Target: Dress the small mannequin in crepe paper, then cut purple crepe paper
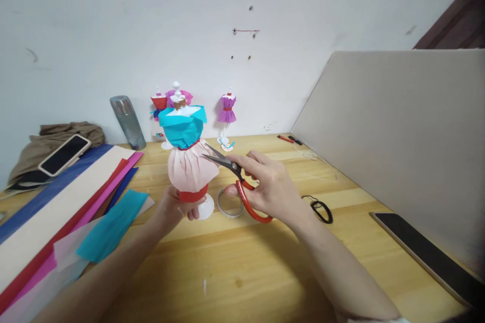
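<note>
A small white dress form (176, 96) wears a teal paper top (183, 128), a red waist band and a gathered pale pink skirt (191, 166), with red paper below it. My left hand (182, 207) is wrapped round its lower part, under the skirt. My right hand (265, 181) holds scissors (254, 208) with red handles and dark blades. The blades are parted, and their tips are at the right side of the pink skirt, near the waist band. Beneath the hands a clear ring (230, 212) lies beside the white round base (206, 208).
Colored paper sheets (109, 224) cover the left side, near a phone (64, 155) on brown cloth. A metal bottle (128, 122) and dressed forms (227, 109) stand behind. To the right are a black cord (321, 211), another phone (424, 252) and a pale board (397, 136).
</note>
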Demonstrator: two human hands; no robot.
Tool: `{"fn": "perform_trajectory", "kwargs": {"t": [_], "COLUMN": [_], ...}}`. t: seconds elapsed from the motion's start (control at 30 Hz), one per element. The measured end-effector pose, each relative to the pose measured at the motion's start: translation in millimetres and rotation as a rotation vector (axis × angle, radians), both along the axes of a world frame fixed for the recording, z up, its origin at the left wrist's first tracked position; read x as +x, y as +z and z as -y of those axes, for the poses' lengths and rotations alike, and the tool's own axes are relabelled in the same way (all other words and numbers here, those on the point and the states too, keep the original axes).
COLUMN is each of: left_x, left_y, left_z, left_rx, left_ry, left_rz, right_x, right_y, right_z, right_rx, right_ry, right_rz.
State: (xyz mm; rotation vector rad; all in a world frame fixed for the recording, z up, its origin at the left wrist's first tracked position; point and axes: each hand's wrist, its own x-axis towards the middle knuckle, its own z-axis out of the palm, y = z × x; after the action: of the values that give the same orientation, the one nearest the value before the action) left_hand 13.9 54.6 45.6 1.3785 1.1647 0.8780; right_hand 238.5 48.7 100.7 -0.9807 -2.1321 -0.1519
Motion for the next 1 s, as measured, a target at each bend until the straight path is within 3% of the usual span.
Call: {"fn": "perform_trajectory", "kwargs": {"t": [0.1,0.33,0.53,1.0], "left_x": [-0.4,-0.1,-1.2,-3.9], "left_y": [-0.6,14.4,9.1,0.6], "left_z": [0.3,6.1,3.4,0.4], "left_rx": [0.006,0.0,0.025,0.037], "left_ry": [0.006,0.005,-0.002,-0.002], "left_rz": [-0.004,-0.03,0.01,0.025], "right_x": [0.8,1.9,4.3,9.3], "right_y": [-0.4,-1.0,7.7,4.3], "right_z": [-0.7,-1.4,4.6,-2.8], "right_rx": [0.001,-0.037,-0.063,0.088], "right_ry": [0.003,-0.01,0.054,-0.046], "right_rz": [0.006,-0.003,-0.054,0.08]}}
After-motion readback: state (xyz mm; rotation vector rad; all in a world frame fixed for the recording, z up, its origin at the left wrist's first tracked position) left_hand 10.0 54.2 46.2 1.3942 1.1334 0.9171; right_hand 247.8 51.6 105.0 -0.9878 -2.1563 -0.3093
